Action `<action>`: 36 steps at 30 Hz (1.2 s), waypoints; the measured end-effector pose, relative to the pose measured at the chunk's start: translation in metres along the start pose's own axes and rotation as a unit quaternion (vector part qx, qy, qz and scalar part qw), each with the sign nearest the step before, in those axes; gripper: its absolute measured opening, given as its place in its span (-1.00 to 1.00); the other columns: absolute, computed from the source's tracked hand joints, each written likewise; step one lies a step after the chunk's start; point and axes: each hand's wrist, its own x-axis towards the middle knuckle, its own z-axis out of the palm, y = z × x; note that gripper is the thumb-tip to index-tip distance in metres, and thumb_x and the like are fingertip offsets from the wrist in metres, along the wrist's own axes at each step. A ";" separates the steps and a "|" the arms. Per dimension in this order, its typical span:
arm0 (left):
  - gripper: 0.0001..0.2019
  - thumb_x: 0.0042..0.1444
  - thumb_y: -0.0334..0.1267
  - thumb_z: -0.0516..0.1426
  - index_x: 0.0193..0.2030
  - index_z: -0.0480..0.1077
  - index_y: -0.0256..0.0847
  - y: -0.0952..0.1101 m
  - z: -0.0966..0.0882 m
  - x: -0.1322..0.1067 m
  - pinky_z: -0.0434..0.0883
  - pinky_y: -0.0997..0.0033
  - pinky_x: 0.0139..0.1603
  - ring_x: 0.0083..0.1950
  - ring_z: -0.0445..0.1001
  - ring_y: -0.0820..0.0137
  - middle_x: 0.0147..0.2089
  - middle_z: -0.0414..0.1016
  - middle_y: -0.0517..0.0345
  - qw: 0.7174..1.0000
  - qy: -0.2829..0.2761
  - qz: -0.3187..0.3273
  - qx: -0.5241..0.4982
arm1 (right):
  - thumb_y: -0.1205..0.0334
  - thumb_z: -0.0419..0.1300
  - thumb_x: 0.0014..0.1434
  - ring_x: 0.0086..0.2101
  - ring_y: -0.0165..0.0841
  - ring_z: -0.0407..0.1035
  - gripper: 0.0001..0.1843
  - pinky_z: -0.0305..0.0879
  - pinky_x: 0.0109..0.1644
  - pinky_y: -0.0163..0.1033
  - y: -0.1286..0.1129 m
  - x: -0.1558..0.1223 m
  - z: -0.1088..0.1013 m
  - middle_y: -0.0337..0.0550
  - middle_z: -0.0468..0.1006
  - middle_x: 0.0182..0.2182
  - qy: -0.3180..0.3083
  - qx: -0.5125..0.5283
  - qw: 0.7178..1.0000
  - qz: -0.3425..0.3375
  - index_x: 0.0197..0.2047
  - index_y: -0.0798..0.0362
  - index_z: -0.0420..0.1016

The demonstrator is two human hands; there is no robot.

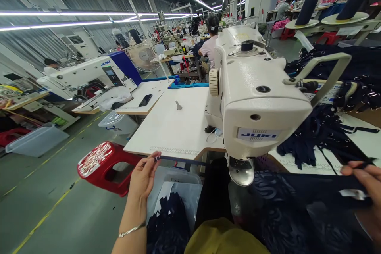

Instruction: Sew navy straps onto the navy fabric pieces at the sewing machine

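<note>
My left hand (144,176) pinches the end of a narrow navy strap (178,160), with a small metal buckle at the fingertips. The strap runs rightward along the table's front edge toward the sewing machine (262,107). At the far right, my right hand (364,180) is closed on a dark navy patterned fabric (285,202), which hangs over my lap. Near those fingers a small white label (351,194) shows on the cloth. Part of the right hand lies beyond the frame's edge. A round metal plate (241,171) sits below the machine head.
The white table (166,127) carries a small grey metal piece (178,105) and a phone (145,100). Below stands a clear bin (195,194) with navy straps (169,226). A red stool (110,166) is at left. More navy straps (312,139) pile up at right.
</note>
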 end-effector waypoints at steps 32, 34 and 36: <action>-0.84 0.28 -0.40 -0.08 -0.23 0.30 -0.19 0.026 0.171 -0.137 0.21 0.36 -0.51 -0.47 0.38 0.36 -0.43 0.41 0.18 0.695 -0.288 0.472 0.459 | 0.43 0.04 0.30 -0.17 -0.38 0.53 -0.63 0.44 -0.04 -0.32 -0.059 -0.084 0.075 -0.10 0.63 -0.17 -0.243 -0.076 0.857 -0.448 0.14 0.06 0.38; -0.87 0.28 -0.37 -0.04 -0.21 0.30 -0.18 0.025 0.171 -0.137 0.20 0.35 -0.52 -0.49 0.37 0.37 -0.45 0.40 0.21 0.701 -0.289 0.460 0.463 | 0.35 0.03 0.32 -0.12 -0.39 0.52 -0.64 0.45 -0.02 -0.36 -0.058 -0.081 0.072 -0.13 0.62 -0.11 -0.306 -0.072 0.864 -0.393 0.15 0.01 0.37; -0.89 0.30 -0.33 -0.02 -0.14 0.31 -0.17 0.025 0.171 -0.137 0.20 0.34 -0.52 -0.50 0.37 0.37 -0.47 0.41 0.25 0.703 -0.286 0.454 0.466 | 0.27 0.01 0.35 -0.14 -0.40 0.54 -0.65 0.47 -0.07 -0.41 -0.057 -0.079 0.068 -0.18 0.63 -0.11 -0.361 -0.082 0.877 -0.307 0.16 -0.05 0.35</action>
